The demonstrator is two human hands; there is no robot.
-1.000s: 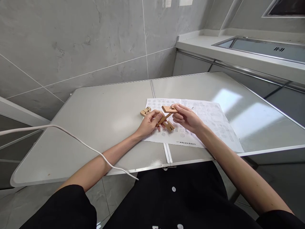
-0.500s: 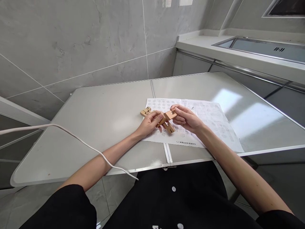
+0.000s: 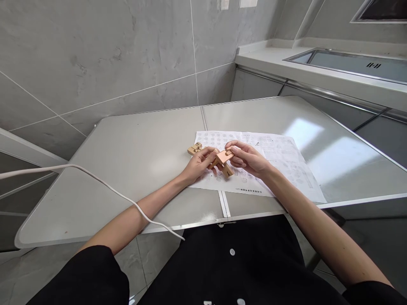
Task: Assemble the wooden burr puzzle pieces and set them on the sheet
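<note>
My left hand (image 3: pixel 197 166) is closed around crossed wooden puzzle pieces (image 3: pixel 228 171), one end of which has a dark mark and points toward me. Between the thumb and fingers of my right hand (image 3: pixel 251 159) is a notched wooden puzzle piece (image 3: pixel 224 156), laid against the top of the left hand's pieces. Fingers hide much of the contact, so I cannot tell whether they interlock. Just beyond my left hand, more notched wooden pieces (image 3: pixel 193 148) lie by the edge of a printed paper sheet (image 3: pixel 286 169).
The sheet, covered with small line drawings, is spread on a grey folding table (image 3: pixel 127 140) with a centre seam. A white cable (image 3: pixel 104 186) crosses over my left forearm. Beyond are a tiled wall (image 3: pixel 133 51) and, at right, a counter with a sink (image 3: pixel 343 63).
My right hand has shifted slightly left, and its puzzle piece has turned and moved closer over the pieces in my left hand. My left hand stays nearly still.
</note>
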